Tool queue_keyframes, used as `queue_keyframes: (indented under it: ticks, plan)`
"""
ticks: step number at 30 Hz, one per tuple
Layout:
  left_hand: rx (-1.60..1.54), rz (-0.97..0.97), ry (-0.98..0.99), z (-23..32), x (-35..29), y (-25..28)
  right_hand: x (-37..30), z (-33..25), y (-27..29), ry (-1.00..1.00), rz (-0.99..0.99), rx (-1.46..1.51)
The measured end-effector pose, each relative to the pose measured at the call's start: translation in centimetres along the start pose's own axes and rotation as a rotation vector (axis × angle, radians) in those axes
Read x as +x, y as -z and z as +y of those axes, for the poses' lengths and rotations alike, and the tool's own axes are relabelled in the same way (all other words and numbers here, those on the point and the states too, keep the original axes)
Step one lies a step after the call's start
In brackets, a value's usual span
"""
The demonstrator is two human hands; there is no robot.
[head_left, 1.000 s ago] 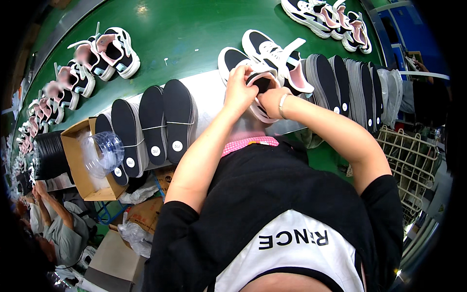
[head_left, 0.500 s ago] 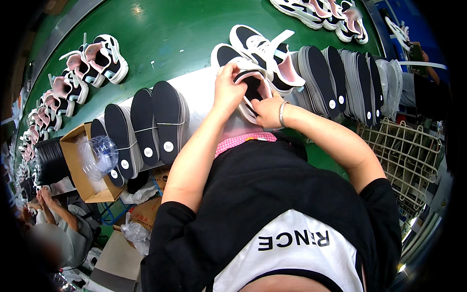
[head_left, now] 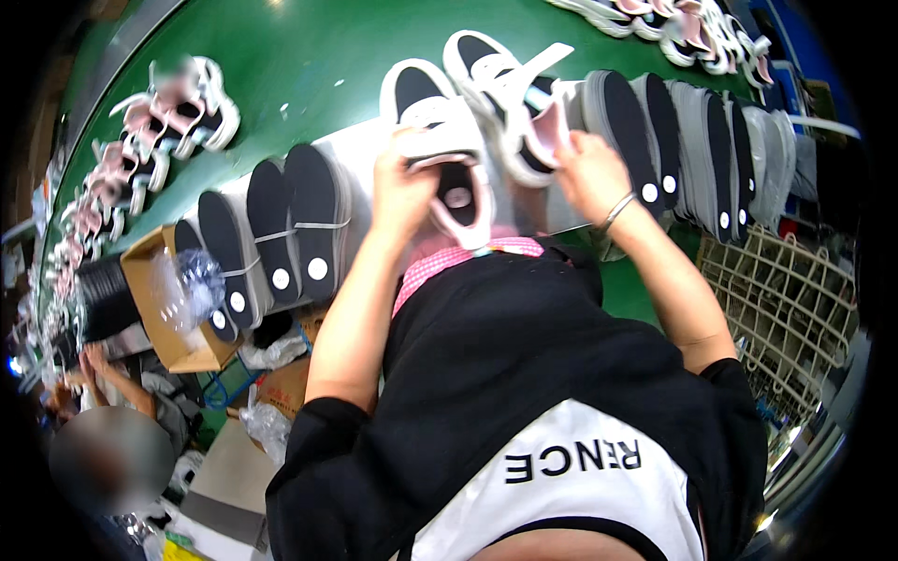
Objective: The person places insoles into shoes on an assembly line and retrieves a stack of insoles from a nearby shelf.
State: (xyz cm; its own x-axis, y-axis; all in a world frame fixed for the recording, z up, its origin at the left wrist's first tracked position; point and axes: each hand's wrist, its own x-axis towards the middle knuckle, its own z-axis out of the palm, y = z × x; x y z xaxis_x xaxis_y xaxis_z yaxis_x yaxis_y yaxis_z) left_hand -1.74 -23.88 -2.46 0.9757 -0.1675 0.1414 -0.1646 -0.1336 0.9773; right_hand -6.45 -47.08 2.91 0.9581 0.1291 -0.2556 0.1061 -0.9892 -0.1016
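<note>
My left hand (head_left: 404,182) is closed around the side of a white and black sneaker (head_left: 432,117) with pink lining. Its toe points away from me, and its opening shows a dark insole with a round pale mark. Beside it to the right lies a matching sneaker (head_left: 496,89), its white strap sticking up. My right hand (head_left: 597,178), with a bracelet at the wrist, has its fingers curled at this second shoe's pink heel collar. Bundles of black insoles (head_left: 617,126) stand just right of that hand.
More tied insole stacks (head_left: 313,215) stand on the left, near a cardboard box (head_left: 164,318) holding clear plastic. Rows of sneakers (head_left: 192,107) line the green table (head_left: 309,56). A wire rack (head_left: 776,309) is at lower right, and another person's hands (head_left: 98,365) are at far left.
My right hand has left the first sneaker's opening and moved right to the second shoe's heel. The first sneaker now lies more toward the left, its inside showing, still in my left hand.
</note>
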Motion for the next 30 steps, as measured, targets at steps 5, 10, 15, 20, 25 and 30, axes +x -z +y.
queue_keyframes:
  ticks: [5,10,15,20,25,30]
  plan:
    - [0.101,0.049,0.17,1.0,1.4,2.8,-2.0,0.0,1.6,0.162,-0.013,0.224]
    - [0.5,0.06,-0.632,5.2,-0.1,-0.9,-1.1,9.4,2.1,-0.295,0.401,0.413]
    - [0.604,-0.129,-0.212,5.1,2.2,-7.2,-1.8,16.4,-1.1,-0.718,0.125,0.082]
    - [0.51,-0.15,-0.013,3.4,3.4,-7.7,-2.0,16.2,-1.5,-0.719,0.112,0.038]
    - [0.434,-0.151,0.15,3.8,4.3,-7.5,-3.1,14.9,2.0,-0.693,0.308,-0.04]
    - [0.102,-0.191,0.314,3.2,4.4,-8.1,-4.2,6.4,9.0,-0.464,-0.083,1.419]
